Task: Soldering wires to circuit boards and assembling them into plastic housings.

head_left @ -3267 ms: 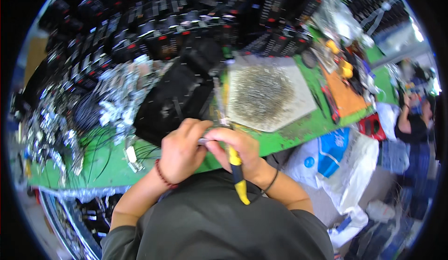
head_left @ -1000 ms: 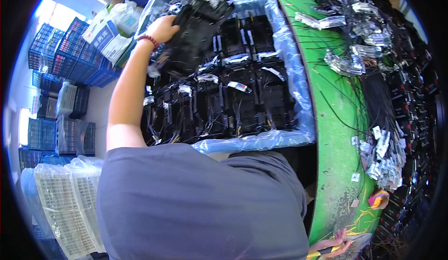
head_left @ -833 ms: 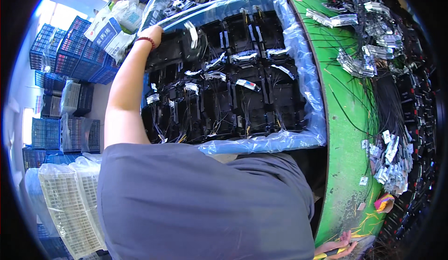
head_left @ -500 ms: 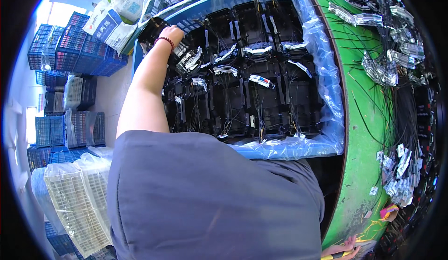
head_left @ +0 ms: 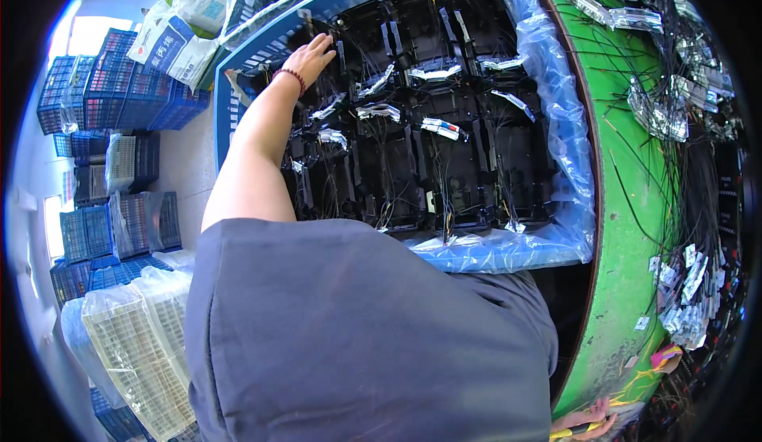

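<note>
My left hand (head_left: 308, 63), with a dark red bead bracelet on the wrist, reaches to the far left of a blue plastic crate (head_left: 278, 33). Its fingers are stretched over the black plastic housings and close to the inner wall, and no held thing shows. Beneath and beside the hand lie black housings (head_left: 413, 25) in rows, with thin cables and silver-wrapped connector ends (head_left: 379, 111). One connector end carries a blue and red mark (head_left: 440, 128). The housing directly under my palm is partly hidden. My right hand does not show; my dark grey garment (head_left: 373, 339) fills the lower middle.
Clear plastic film (head_left: 548, 69) lines the crate. To the right runs a green table (head_left: 627, 204) with bundles of black cables (head_left: 690, 196). A co-worker's hand (head_left: 587, 426) with a yellow-handled tool is at lower right. Stacked crates (head_left: 119, 77) and a white sack (head_left: 171, 45) stand left.
A tilted black housing with silver ends, gripped at the crate's far left, has gone down among the others. My left hand has let go and its fingers have straightened.
</note>
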`<state>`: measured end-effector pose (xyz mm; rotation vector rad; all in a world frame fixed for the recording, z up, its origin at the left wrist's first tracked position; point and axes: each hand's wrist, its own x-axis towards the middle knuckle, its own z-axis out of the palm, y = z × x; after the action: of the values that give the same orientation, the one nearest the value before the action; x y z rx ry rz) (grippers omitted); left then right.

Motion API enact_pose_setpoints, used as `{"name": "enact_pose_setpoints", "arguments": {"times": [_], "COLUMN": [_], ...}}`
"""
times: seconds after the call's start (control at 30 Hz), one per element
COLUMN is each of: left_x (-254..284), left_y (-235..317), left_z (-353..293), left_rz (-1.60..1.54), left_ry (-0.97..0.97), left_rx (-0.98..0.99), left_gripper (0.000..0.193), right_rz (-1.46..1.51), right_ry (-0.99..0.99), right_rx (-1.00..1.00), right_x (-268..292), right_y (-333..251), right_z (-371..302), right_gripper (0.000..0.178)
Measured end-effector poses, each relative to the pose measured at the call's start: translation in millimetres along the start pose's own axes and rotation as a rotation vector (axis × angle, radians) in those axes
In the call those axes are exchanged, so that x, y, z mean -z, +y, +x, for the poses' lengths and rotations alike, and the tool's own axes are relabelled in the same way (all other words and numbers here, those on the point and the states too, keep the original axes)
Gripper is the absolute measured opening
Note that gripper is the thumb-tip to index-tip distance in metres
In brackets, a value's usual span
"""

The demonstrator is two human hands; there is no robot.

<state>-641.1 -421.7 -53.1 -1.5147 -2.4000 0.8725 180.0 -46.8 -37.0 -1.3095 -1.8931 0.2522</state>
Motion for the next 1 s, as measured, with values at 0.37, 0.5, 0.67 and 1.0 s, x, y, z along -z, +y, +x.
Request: {"name": "enact_pose_setpoints", "arguments": {"times": [0.37, 0.5, 0.67, 1.0], "left_x": [-79.6, -60.4, 4.1, 421.3], "left_y": [88.9, 76.9, 66.3, 394.8], "left_z": [46.6, 48.1, 52.6, 160.7], "left_rz": [-0.932, -0.560, -0.582, -1.083], "left_ry": [-0.003, -0.278, 0.292, 0.613], "left_rx": [1.024, 0.835, 1.121, -1.092], "left_gripper": [0.031, 0.027, 0.040, 0.017], "right_rz": [-0.094, 0.032, 0.215, 0.203], "right_ry": [0.116, 0.119, 0.164, 0.173], "right_rx": [-0.138, -0.126, -0.161, -0.033], "right_x": [27.7, 21.9, 1.8, 8.8], "right_y": [23.6, 9.2, 4.6, -10.0], "right_z": [-24.1, -31.0, -31.5, -21.5], "right_gripper": [0.045, 0.040, 0.037, 0.026]}}
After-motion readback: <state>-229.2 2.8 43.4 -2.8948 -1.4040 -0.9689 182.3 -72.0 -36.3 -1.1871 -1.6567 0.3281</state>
